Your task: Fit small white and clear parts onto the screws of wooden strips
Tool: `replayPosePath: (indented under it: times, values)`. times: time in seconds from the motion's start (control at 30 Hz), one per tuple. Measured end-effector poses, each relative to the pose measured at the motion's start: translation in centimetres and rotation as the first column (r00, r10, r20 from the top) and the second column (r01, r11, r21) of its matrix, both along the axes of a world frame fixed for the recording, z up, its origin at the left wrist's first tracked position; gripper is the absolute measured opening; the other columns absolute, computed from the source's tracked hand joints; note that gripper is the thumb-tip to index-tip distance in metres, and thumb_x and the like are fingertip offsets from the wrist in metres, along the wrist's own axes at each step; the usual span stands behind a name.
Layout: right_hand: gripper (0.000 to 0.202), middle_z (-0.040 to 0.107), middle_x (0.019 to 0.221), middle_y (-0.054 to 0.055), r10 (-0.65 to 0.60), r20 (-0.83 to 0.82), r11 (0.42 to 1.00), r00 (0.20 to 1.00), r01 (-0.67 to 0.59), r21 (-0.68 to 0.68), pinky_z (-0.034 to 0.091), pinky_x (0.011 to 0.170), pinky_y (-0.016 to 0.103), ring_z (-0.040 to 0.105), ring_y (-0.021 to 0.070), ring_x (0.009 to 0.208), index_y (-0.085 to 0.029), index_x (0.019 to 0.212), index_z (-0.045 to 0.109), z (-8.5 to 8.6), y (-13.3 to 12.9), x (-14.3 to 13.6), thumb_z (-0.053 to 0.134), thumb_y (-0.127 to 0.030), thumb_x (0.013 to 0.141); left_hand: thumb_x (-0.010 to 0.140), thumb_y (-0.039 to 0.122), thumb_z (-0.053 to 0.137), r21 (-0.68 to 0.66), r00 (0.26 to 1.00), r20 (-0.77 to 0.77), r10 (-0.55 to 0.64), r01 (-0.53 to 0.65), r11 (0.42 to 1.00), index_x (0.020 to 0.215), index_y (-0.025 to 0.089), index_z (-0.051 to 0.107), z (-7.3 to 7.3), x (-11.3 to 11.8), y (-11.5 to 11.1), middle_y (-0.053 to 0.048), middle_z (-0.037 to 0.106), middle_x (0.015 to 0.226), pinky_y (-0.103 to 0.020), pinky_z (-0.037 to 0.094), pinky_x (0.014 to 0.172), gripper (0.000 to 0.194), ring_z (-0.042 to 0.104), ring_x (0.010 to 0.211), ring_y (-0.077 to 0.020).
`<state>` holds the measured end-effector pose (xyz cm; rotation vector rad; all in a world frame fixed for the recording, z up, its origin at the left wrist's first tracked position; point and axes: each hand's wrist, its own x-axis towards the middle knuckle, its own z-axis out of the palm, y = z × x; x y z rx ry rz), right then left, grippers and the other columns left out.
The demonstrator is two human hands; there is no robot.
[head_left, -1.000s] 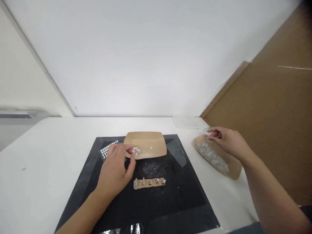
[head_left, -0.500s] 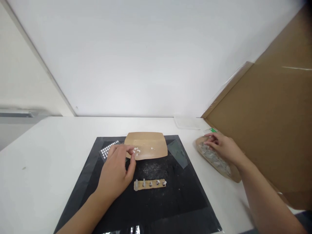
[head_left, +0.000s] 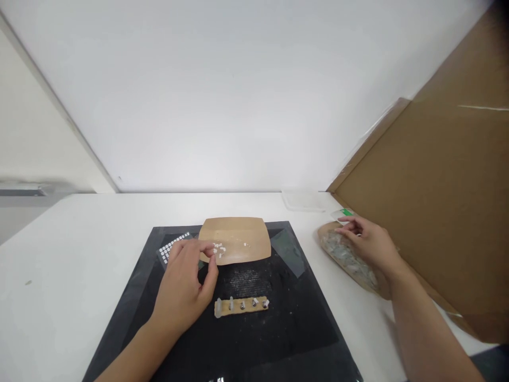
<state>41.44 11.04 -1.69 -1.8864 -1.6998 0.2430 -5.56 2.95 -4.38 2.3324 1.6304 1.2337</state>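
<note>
My left hand point(head_left: 184, 286) hovers over the left of the black mat point(head_left: 290, 329), thumb and fingers curved with a gap between them and nothing seen in them. Its fingertips are near the left end of a tan card tray point(head_left: 246, 239) with several small white pieces on it. My right hand point(head_left: 369, 244) is over a tan tray of translucent pieces point(head_left: 345, 261); its fingertips are bent together, and what they hold, if anything, is too small to name. A tan strip point(head_left: 236, 306) with several small metal and whitish parts lies on the mat.
A sheet of white stickers point(head_left: 165, 252) lies partly behind my left hand. A translucent sheet point(head_left: 289, 253) is at the mat's right. A clear lid point(head_left: 304, 200) is by the back wall. Cardboard point(head_left: 437, 185) stands at the right.
The view has shifted slightly, and things on the mat appear a little further left. Both hands keep nearly the same places and poses.
</note>
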Motion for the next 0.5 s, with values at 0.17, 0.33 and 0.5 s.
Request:
replayPosePath:
  times: [0.17,0.33,0.5]
  values:
    - [0.044,0.076,0.087,0.008,-0.001,-0.162,1.000,0.987,0.000,-0.004,0.057,0.066,0.039,0.073,0.0273,0.072,-0.024,0.112,0.069,-0.5,0.0,-0.6,0.070,-0.059,0.085,0.102,0.022,0.054,0.023,1.000,-0.009,-0.020,0.021,1.000,0.111,0.022,0.056,0.1,0.0,0.0,-0.007,0.064,0.100,-0.042,0.046,0.085,0.009,0.056,0.095,-0.0282]
    - [0.044,0.077,0.087,0.008,-0.006,-0.213,1.000,0.977,0.003,-0.016,0.055,0.059,0.037,0.068,0.0226,0.062,-0.023,0.111,0.071,0.0,-0.2,-1.4,0.073,-0.058,0.083,0.102,0.021,0.055,0.042,0.999,-0.012,-0.053,0.054,0.998,0.112,0.021,0.057,0.1,0.1,0.0,-0.006,0.065,0.099,-0.043,0.046,0.086,0.011,0.057,0.091,-0.0267]
    - [0.047,0.076,0.084,0.008,-0.020,-0.205,1.000,0.979,0.022,0.008,0.057,0.065,0.039,0.070,0.0244,0.067,-0.020,0.111,0.071,0.1,-0.4,-1.3,0.077,-0.055,0.080,0.101,0.018,0.056,0.062,0.997,0.014,-0.075,0.074,0.995,0.113,0.021,0.057,0.1,0.3,-0.1,-0.006,0.065,0.101,-0.042,0.047,0.086,0.012,0.055,0.085,-0.0241]
